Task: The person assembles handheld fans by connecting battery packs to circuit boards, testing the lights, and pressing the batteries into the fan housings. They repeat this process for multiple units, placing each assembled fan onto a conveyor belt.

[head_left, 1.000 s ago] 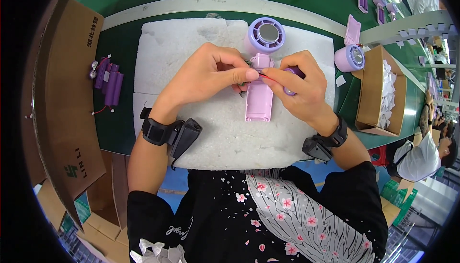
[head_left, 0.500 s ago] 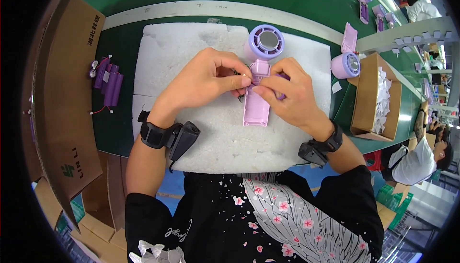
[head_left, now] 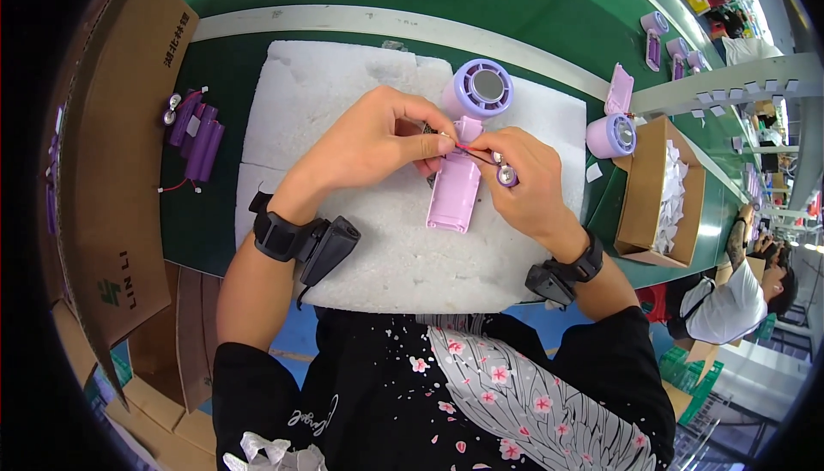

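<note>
A purple battery cell, its silver end (head_left: 507, 177) showing, is tucked in the curled fingers of my right hand (head_left: 534, 181). Red and black wires (head_left: 472, 152) run from it to the fingertips of both hands, which almost meet. My left hand (head_left: 373, 138) is closed in a pinch at the wire end, around a small dark speckled part (head_left: 430, 130) that looks like a circuit board and is mostly covered. Beneath the fingers lies the open pink handle shell (head_left: 453, 198) of a handheld fan. Its round lilac fan head (head_left: 481, 89) points away from me.
White foam sheet (head_left: 360, 248) lies under the work. Several purple batteries (head_left: 202, 141) with wires rest at the left, beside a tall cardboard box (head_left: 129, 214). To the right are another fan (head_left: 611, 135) and a carton (head_left: 644, 201) of white paper pieces. A co-worker (head_left: 725, 299) sits beyond.
My right hand has turned, bringing the battery's silver end and the red and black wires into sight. The fan and its shell have tilted slightly. My left hand keeps its pinch.
</note>
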Demonstrator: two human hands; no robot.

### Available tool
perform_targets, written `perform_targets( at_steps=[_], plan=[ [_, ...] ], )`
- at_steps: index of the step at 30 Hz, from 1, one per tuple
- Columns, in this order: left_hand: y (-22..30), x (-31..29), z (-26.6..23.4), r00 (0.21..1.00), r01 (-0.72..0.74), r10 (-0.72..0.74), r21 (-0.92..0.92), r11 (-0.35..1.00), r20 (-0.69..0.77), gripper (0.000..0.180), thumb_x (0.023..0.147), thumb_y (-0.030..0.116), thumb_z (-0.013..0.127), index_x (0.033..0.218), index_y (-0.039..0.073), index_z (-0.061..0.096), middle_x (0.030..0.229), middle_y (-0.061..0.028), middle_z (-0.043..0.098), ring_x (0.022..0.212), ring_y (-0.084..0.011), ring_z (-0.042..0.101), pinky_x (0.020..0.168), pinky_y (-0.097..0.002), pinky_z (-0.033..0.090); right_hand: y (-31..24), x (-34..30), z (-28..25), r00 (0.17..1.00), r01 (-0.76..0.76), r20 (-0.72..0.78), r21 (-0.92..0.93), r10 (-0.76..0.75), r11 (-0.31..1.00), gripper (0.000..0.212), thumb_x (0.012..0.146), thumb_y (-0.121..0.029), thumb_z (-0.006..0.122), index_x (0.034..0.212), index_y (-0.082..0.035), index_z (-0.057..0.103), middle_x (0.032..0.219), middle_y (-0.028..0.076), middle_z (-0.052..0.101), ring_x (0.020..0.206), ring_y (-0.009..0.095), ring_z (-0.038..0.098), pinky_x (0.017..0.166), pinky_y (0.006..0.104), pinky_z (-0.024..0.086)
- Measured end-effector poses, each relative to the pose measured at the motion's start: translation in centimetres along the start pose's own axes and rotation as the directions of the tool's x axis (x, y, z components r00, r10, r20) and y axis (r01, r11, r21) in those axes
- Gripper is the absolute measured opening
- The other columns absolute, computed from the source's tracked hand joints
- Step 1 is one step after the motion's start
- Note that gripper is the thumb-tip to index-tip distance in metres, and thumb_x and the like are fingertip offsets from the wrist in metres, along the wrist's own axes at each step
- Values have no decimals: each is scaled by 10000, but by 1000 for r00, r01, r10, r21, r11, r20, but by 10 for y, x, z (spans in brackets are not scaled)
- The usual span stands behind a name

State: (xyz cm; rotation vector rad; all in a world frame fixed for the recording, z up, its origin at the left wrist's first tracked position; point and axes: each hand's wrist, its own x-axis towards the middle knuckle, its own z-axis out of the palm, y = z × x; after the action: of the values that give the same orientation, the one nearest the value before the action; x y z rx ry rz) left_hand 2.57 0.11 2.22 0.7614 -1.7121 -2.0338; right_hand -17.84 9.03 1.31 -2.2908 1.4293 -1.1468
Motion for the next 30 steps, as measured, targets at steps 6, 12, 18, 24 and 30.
perform_targets(
  at_steps=[6, 12, 18, 24, 30],
  plan=[
    [1, 1, 2, 1000, -17, 17, 35, 999, 15, 119, 883, 53, 666, 941, -51, 674, 848, -64, 625, 726, -136, 627, 678, -269, 531, -11, 4, -9, 991, -106, 88, 60, 101, 992, 183, 744, -6, 738, 909, -16, 659, 746, 89, 618, 635, 205, 584, 549, 300, 437],
    [0, 1, 4, 998, -51, 50, 51, 997, 33, 116, 887, 53, 661, 949, -44, 677, 858, -62, 625, 728, -137, 625, 689, -267, 522, -8, 1, -6, 992, -125, 36, 49, 123, 991, 100, 770, -34, 742, 840, -7, 676, 729, 88, 627, 623, 198, 586, 545, 285, 431],
    [2, 1, 7, 999, -19, 19, 12, 1000, 32, 134, 859, 3, 673, 987, -36, 682, 885, -60, 630, 727, -123, 616, 700, -261, 514, -6, 0, -8, 996, -92, -2, 47, 92, 995, 88, 779, -23, 730, 852, -12, 683, 746, 92, 638, 627, 202, 588, 550, 289, 437],
    [7, 0, 4, 998, 14, -20, 111, 994, 53, 294, 793, -95, 684, 1075, -14, 677, 909, -51, 659, 760, -94, 618, 718, -232, 510, -4, 1, -16, 993, -76, 95, 85, 67, 994, 96, 770, -11, 727, 851, -14, 675, 744, 98, 630, 634, 219, 588, 553, 296, 440],
    [8, 0, 2, 999, -22, 19, 82, 996, 41, 325, 771, -110, 694, 1077, -5, 671, 901, -46, 672, 786, -91, 629, 734, -227, 515, -3, 1, -14, 993, -46, 113, 89, 35, 995, 102, 760, -12, 731, 836, -14, 664, 737, 103, 621, 631, 229, 584, 553, 303, 439]
  ],
)
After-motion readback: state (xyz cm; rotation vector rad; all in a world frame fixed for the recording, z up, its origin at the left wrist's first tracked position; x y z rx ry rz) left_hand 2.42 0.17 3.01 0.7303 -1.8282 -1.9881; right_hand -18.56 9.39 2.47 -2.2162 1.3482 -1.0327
